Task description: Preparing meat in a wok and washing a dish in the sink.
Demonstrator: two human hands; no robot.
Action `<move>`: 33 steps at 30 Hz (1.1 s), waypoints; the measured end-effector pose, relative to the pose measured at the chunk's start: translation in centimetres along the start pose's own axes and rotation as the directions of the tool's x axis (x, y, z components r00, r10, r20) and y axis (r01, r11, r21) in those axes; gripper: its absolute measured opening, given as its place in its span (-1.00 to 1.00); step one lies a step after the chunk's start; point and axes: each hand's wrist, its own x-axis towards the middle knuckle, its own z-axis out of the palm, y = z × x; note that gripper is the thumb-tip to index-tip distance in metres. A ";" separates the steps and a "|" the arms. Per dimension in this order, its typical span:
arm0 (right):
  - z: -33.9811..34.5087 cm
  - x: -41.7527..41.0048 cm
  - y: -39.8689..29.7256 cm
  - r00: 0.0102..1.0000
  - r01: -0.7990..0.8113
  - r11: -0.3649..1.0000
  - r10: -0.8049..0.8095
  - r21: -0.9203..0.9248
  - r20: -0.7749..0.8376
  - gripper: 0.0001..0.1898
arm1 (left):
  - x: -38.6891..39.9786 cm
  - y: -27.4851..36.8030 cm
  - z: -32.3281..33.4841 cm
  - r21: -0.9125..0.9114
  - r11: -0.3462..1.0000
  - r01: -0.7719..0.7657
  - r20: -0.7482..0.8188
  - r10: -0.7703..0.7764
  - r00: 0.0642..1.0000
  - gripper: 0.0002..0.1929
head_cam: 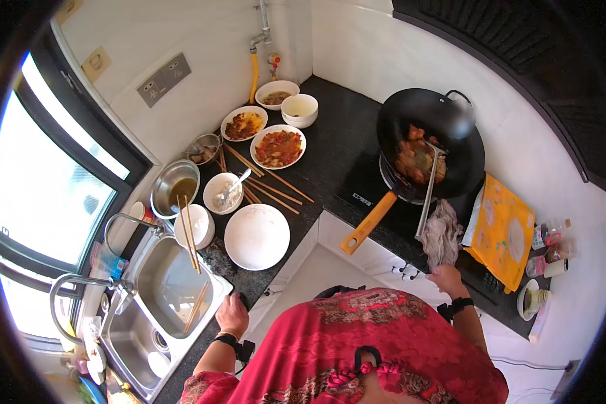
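My left hand (232, 315) rests at the counter edge by the sink's corner, fingers curled together around nothing visible. At the lower end of a crumpled grey cloth (442, 232) is my right hand (447, 280); whether it grips the cloth is unclear. Beyond the cloth, a black wok (462, 171) with an orange handle (368, 222) sits on the cooktop (351, 187). Reddish-brown food (414, 159) lies in it, and a metal wok spatula (429, 197) leans over its near rim. A white plate (257, 237) lies on the counter ahead of my left hand.
Dishes of food (278, 146), white bowls (194, 227), several chopsticks (278, 194) and a metal bowl (164, 202) crowd the left counter. The double sink (222, 290) has two curved faucets (63, 278). A yellow package (502, 235) and small jars (535, 265) stand right of the wok.
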 end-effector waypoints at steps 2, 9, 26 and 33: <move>0.1 0.2 0.0 1.000 -0.004 1.000 0.004 0.002 -0.011 -0.64 | 0.0 -0.1 0.1 0.004 1.000 0.010 0.003 -0.010 1.000 -0.78; 0.3 0.0 0.2 0.998 -0.069 0.996 0.068 0.064 0.015 -0.64 | -0.1 -0.3 0.2 0.035 0.999 -0.005 0.027 0.004 1.000 -0.79; -0.4 -0.5 -0.6 0.999 -0.036 0.998 0.036 -0.054 -0.003 -0.64 | -0.2 -0.1 0.0 -0.016 1.000 -0.026 -0.045 0.026 0.999 -0.85; 0.5 0.1 0.2 0.998 -0.045 0.998 0.047 -0.049 0.031 -0.64 | -0.2 -0.8 0.9 -0.018 0.998 -0.060 -0.066 0.059 0.996 -0.84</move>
